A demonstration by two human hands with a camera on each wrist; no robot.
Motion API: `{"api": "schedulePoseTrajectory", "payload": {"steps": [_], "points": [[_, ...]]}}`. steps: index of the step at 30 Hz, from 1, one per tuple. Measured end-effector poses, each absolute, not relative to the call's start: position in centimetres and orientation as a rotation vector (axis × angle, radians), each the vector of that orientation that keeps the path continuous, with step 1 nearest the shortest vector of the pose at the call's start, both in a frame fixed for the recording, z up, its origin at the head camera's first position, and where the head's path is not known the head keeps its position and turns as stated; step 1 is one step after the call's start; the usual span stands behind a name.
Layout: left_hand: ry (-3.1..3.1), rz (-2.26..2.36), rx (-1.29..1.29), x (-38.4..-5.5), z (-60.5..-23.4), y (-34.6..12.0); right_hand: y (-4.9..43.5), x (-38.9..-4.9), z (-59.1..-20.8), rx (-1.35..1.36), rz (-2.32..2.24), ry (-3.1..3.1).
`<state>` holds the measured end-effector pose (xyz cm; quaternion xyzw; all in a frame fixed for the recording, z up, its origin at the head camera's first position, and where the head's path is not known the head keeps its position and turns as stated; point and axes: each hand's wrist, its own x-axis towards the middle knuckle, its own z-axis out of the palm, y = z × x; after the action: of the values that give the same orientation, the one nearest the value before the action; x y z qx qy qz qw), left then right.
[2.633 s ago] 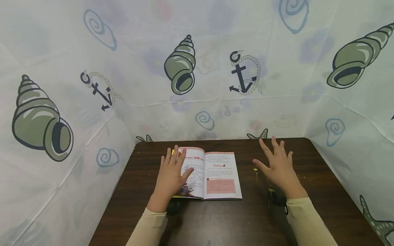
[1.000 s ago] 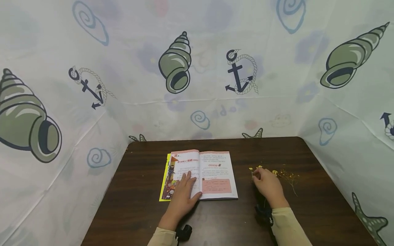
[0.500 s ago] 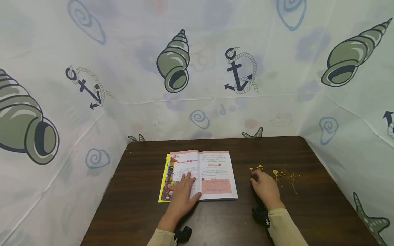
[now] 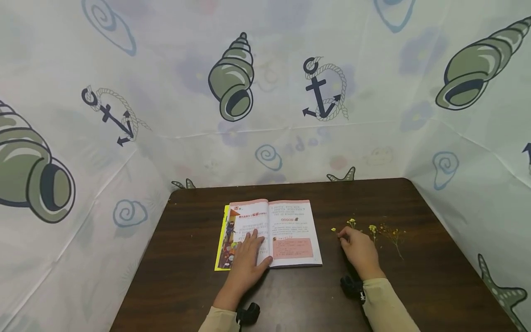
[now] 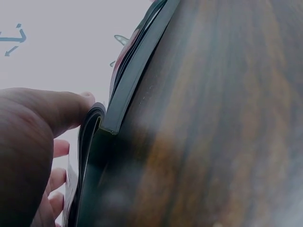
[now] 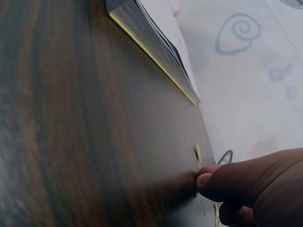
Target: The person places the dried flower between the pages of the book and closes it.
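Observation:
An open book (image 4: 292, 230) lies on the dark wooden table, its yellow cover edge showing at the left. My left hand (image 4: 246, 258) rests on the lower left page, fingers extended and thumb near the centre fold. In the left wrist view the thumb (image 5: 71, 111) lies over the book's near edge. To the right of the book, my right hand (image 4: 360, 249) pinches a thin sprig with a small yellow flower (image 4: 333, 229) between thumb and fingertips. The right wrist view shows the sprig's dry tip (image 6: 198, 153) poking out past the fingers. Most of its stem is hidden.
Beyond the right hand's fingers lies another yellow flower sprig (image 4: 351, 222). Further right are a yellow bloom (image 4: 372, 228) and a branching dried sprig (image 4: 393, 236). A white printed cloth (image 4: 282, 157) hangs behind and beside the table (image 4: 290, 299).
Both hands were spread in the air. The left has come down onto the page, and the right has lowered and pinched a sprig. Its flower head has lately shifted slightly left.

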<state>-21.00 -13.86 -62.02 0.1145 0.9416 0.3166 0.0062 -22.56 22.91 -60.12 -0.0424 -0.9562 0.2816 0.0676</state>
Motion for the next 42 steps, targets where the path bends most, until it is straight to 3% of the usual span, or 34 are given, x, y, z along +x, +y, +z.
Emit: {"api": "schedulePoseTrajectory", "payload": {"steps": [42], "points": [[2.960, 1.003, 0.412, -21.3, -62.3, -13.8, 22.5, -23.4, -61.0, -0.097, 0.676, -2.943]]}}
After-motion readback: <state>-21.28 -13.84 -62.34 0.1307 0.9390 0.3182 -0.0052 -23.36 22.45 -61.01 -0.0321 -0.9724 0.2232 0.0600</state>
